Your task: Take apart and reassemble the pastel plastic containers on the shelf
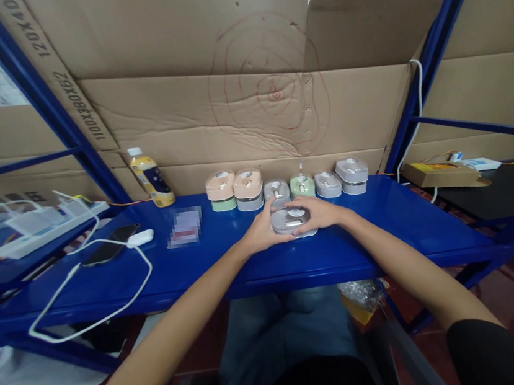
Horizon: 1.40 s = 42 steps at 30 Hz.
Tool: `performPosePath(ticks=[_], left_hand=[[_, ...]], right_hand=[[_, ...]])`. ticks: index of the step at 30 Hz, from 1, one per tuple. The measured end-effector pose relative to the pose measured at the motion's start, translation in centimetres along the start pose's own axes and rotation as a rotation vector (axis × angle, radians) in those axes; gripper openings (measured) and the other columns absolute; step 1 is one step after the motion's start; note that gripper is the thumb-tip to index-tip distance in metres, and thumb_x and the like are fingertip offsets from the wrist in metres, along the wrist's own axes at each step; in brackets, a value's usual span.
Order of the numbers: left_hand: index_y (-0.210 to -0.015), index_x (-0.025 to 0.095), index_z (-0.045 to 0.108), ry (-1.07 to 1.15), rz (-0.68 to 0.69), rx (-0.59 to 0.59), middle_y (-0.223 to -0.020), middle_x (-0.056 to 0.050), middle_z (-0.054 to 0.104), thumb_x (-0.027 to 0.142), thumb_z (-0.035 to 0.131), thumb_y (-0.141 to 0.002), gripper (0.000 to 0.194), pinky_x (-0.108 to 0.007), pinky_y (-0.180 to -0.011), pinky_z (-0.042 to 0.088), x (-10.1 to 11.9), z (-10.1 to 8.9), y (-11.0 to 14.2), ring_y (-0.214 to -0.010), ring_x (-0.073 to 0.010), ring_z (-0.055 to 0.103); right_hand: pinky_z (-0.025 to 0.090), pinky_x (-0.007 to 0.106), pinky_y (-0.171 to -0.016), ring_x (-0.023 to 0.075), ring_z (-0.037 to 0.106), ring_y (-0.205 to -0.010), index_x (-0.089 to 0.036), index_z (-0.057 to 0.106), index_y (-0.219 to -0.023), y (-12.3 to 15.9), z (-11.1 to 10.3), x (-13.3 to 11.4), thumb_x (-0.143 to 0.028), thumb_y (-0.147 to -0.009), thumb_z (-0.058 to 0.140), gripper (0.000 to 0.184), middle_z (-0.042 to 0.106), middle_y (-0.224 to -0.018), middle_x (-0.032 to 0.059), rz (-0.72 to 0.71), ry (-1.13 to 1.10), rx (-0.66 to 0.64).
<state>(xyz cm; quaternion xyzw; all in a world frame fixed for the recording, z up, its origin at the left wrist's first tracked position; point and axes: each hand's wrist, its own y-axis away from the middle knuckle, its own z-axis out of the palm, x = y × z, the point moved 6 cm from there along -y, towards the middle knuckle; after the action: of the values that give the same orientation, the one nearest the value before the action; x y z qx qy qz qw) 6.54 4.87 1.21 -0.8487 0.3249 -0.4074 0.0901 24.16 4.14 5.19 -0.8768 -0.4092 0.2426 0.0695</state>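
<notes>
Fingers curved and closed, I have one grey plastic food container gripped between both hands on the blue steel shelf. My left hand wraps its left side, with the fingertips reaching onto the lid. My right hand comes in from the other side, its fingers lying flat and spread across the lid's right edge. Neither hand is released. I can't tell whether the container is lifted off the shelf or still sitting on it.

It sits near the shelf's middle, just in front of a row of six similar lidded containers. The nearest is a grey one, almost touching what I hold; a green one stands just right of that. Two peach-lidded containers stand further left, and two more grey ones further right.

Further left along the shelf lie a yellow-labelled bottle, a blurred card, a black phone, a white cable and a white power strip. Behind everything stands a cardboard sheet marked with red rings.
</notes>
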Motion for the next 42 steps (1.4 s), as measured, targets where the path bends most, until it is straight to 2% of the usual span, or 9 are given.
performPosePath(ticks=[9, 13, 16, 20, 25, 29, 33, 37, 42], left_hand=[[-0.153, 0.022, 0.033, 0.089, 0.05, -0.023, -0.14, -0.018, 0.061, 0.05, 0.095, -0.062, 0.114, -0.057, -0.111, 0.049, 0.2, -0.8, 0.1, -0.132, -0.0392, 0.06], [-0.149, 0.019, 0.036, 0.156, 0.081, 0.128, -0.136, -0.019, 0.062, 0.048, 0.087, -0.073, 0.096, -0.054, -0.11, 0.051, 0.0, -1.6, 0.0, -0.128, -0.0343, 0.063], [-0.145, 0.018, 0.04, 0.031, 0.112, 0.262, -0.13, -0.017, 0.064, 0.043, 0.076, -0.085, 0.074, -0.053, -0.11, 0.051, 0.2, -2.5, 0.2, -0.121, -0.0308, 0.066], [-0.14, 0.02, 0.048, -0.244, 0.175, 0.202, -0.14, -0.017, 0.059, 0.038, 0.066, -0.091, 0.055, -0.053, -0.114, 0.046, 1.2, -2.1, -0.3, -0.133, -0.0336, 0.058], [-0.144, 0.014, 0.049, -0.338, 0.22, 0.12, -0.156, -0.024, 0.047, 0.033, 0.07, -0.084, 0.066, -0.058, -0.124, 0.03, 1.4, -0.4, -3.8, -0.148, -0.0416, 0.042], [-0.148, 0.01, 0.044, -0.486, 0.086, 0.065, -0.158, -0.028, 0.044, 0.034, 0.073, -0.083, 0.075, -0.064, -0.122, 0.025, 0.9, 1.2, -6.2, -0.152, -0.0473, 0.034], [-0.15, 0.01, 0.043, -0.734, -0.013, 0.011, -0.159, -0.025, 0.044, 0.04, 0.067, -0.091, 0.071, -0.056, -0.121, 0.03, 1.9, 1.5, -5.6, -0.151, -0.0435, 0.035], [-0.14, 0.011, 0.051, -0.751, 0.045, -0.003, -0.148, -0.022, 0.054, 0.04, 0.068, -0.091, 0.059, -0.053, -0.116, 0.039, 4.2, 0.9, -2.6, -0.142, -0.0418, 0.045], [-0.124, 0.017, 0.056, -0.57, 0.064, 0.123, -0.129, -0.018, 0.059, 0.05, 0.073, -0.086, 0.053, -0.052, -0.102, 0.051, 4.9, -0.8, 1.0, -0.122, -0.0384, 0.058]], right_hand=[[0.046, 0.052, -0.112, 0.0333, 0.061, -0.13, -0.028, 0.052, -0.153, 1.3, 0.1, 0.7, -0.056, -0.067, 0.09, 0.098, 0.063, -0.143, 0.0111, 0.025, -0.056, -0.001], [0.046, 0.049, -0.113, 0.0319, 0.063, -0.129, -0.025, 0.06, -0.145, 1.6, -2.6, 0.8, -0.054, -0.07, 0.087, 0.085, 0.066, -0.142, 0.0106, 0.066, -0.027, 0.133], [0.047, 0.05, -0.111, 0.0343, 0.062, -0.128, -0.021, 0.06, -0.144, 2.0, -6.3, 2.8, -0.059, -0.076, 0.081, 0.081, 0.065, -0.14, 0.0151, 0.257, 0.126, 0.357], [0.049, 0.058, -0.102, 0.0442, 0.06, -0.124, -0.012, 0.058, -0.14, 2.5, -9.7, 6.8, -0.065, -0.08, 0.074, 0.081, 0.061, -0.135, 0.0274, 0.709, 0.457, 0.547], [0.046, 0.059, -0.102, 0.0477, 0.056, -0.128, -0.005, 0.056, -0.133, 0.7, -8.8, 8.8, -0.063, -0.085, 0.069, 0.077, 0.055, -0.134, 0.0365, 0.882, 0.571, 0.551], [0.043, 0.061, -0.099, 0.0509, 0.054, -0.126, 0.004, 0.048, -0.141, -0.4, -7.6, 9.3, -0.066, -0.09, 0.061, 0.088, 0.052, -0.134, 0.0425, 0.936, 0.603, 0.552], [0.036, 0.058, -0.102, 0.0501, 0.05, -0.125, 0.01, 0.058, -0.128, -1.1, -7.7, 9.6, -0.057, -0.096, 0.056, 0.074, 0.056, -0.129, 0.0411, 0.911, 0.755, 0.491], [0.036, 0.058, -0.099, 0.0468, 0.049, -0.12, 0.005, 0.065, -0.119, -0.9, -8.2, 8.4, -0.058, -0.096, 0.054, 0.068, 0.06, -0.124, 0.0356, 0.819, 0.866, 0.545], [0.039, 0.057, -0.103, 0.0409, 0.054, -0.119, -0.01, 0.071, -0.113, -0.7, -6.6, 3.0, -0.06, -0.097, 0.053, 0.055, 0.065, -0.12, 0.0242, 0.362, 0.631, 0.587]])
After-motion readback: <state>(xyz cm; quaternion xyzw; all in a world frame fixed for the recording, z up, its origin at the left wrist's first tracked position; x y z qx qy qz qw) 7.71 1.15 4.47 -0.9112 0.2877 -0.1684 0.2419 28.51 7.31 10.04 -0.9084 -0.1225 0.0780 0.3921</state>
